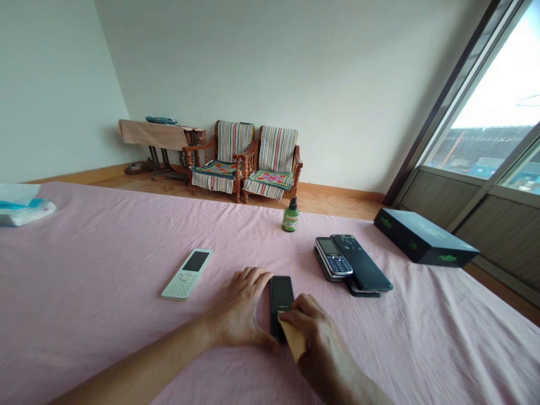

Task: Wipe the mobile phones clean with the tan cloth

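Note:
A dark mobile phone (282, 292) lies flat on the pink bedsheet in front of me, its screen at the far end. My left hand (242, 306) steadies it from the left, fingertips at its upper left corner and thumb at its lower end. Pinched in my right hand (318, 332) is a folded yellow cloth (294, 336), pressed onto the lower part of the phone. My right fingers partly hide the keypad area. To the left of my hands rests a white keypad phone (188, 275), face up and apart from them.
At right, a silver-and-dark keypad phone (333, 257) leans against dark smartphones (363, 264). Beyond them sits a black box (422, 239). A green spray bottle (291, 216) stands near the far edge of the pink sheet (105, 253). A tissue pack (27, 211) lies far left.

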Motion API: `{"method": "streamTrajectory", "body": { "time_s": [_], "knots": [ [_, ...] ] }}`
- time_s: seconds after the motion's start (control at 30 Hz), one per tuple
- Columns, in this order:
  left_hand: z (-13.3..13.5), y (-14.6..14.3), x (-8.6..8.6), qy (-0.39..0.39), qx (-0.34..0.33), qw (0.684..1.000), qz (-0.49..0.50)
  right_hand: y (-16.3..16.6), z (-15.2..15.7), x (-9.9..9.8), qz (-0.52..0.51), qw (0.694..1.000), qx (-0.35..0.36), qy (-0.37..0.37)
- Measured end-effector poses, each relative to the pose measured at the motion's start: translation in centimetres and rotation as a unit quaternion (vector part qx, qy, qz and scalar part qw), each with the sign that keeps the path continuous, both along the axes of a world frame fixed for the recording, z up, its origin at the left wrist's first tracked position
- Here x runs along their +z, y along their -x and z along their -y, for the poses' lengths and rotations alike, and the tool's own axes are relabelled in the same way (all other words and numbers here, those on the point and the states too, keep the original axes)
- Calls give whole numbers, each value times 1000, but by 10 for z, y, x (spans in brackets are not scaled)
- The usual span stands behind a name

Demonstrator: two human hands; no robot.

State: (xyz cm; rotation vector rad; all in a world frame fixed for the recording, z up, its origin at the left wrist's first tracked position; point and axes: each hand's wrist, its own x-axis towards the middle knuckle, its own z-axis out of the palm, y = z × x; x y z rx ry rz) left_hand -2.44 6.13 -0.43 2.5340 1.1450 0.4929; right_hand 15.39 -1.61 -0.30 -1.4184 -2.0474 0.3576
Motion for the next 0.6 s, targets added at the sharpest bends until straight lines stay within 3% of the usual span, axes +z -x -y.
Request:
{"method": "streamTrajectory", "body": {
  "time_s": [0.6],
  "knots": [
    [0,0,-1,-7,-5,1000,4,4,-2,-2,-8,1000,-7,-8]
  ]
}}
